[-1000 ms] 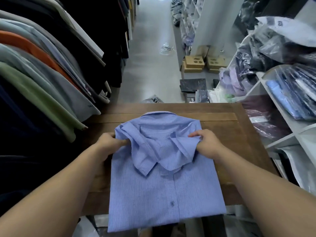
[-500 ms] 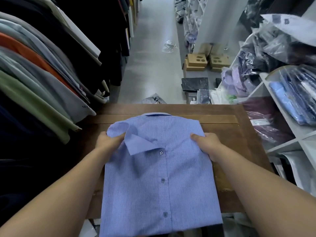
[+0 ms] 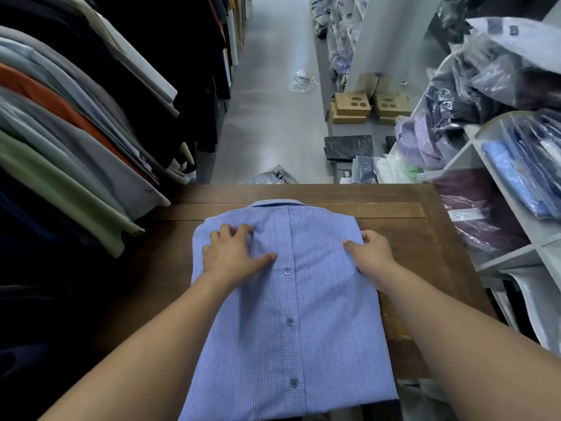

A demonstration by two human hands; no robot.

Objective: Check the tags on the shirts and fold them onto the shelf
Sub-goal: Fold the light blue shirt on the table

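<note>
A light blue striped shirt point(image 3: 291, 314) lies folded on the brown wooden table point(image 3: 425, 247), button placket up, collar at the far end. My left hand point(image 3: 233, 253) lies flat on the shirt's upper left part, fingers spread and pressing the cloth. My right hand point(image 3: 368, 253) grips the shirt's right edge near the shoulder, thumb on top and fingers curled round the fold. The shirt's near end hangs over the table's front edge. No tag shows.
Hanging clothes point(image 3: 76, 132) crowd the left side, reaching over the table's left edge. White shelves point(image 3: 504, 189) at the right hold bagged shirts. Beyond the table, the grey aisle floor carries cardboard boxes point(image 3: 352, 107) and plastic bags point(image 3: 273, 177).
The loose sleeves that lay bunched on top are now tucked away and the shirt front is smooth. My left hand let go of the left edge and moved onto the shirt, flat.
</note>
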